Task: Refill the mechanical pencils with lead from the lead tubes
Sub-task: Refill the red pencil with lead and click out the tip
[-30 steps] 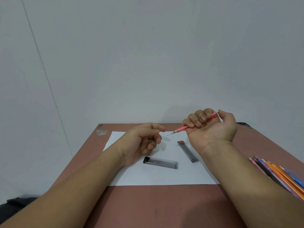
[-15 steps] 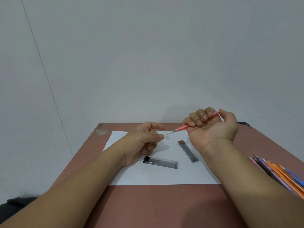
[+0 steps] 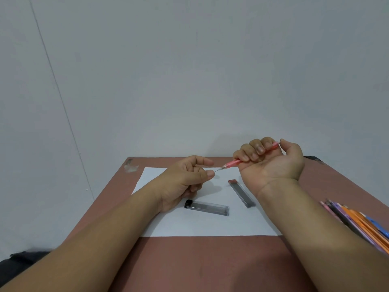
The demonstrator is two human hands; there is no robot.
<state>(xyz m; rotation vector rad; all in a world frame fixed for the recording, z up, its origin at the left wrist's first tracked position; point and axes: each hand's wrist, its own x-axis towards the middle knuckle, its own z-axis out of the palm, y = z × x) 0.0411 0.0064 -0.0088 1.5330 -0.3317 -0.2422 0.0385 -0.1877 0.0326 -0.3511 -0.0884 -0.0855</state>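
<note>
Fingers of the right hand (image 3: 271,163) are curled round a slim pink plastic mechanical pencil (image 3: 250,157), palm turned up, holding it above the far part of the reddish-brown tabletop (image 3: 202,262) with its metal tip pointing left. The left hand (image 3: 185,178) meets that tip, thumb and forefinger drawn together at it; whether a lead is pinched there is too fine to tell. Below them a white sheet of paper (image 3: 210,226) lies on the tabletop, carrying two clear rectangular lead tubes: a black-capped one (image 3: 206,207) near the left wrist and a red-capped one (image 3: 242,193) just beside the right wrist. At the right edge lies a bundle of orange, purple and blue pencils (image 3: 362,223).
</note>
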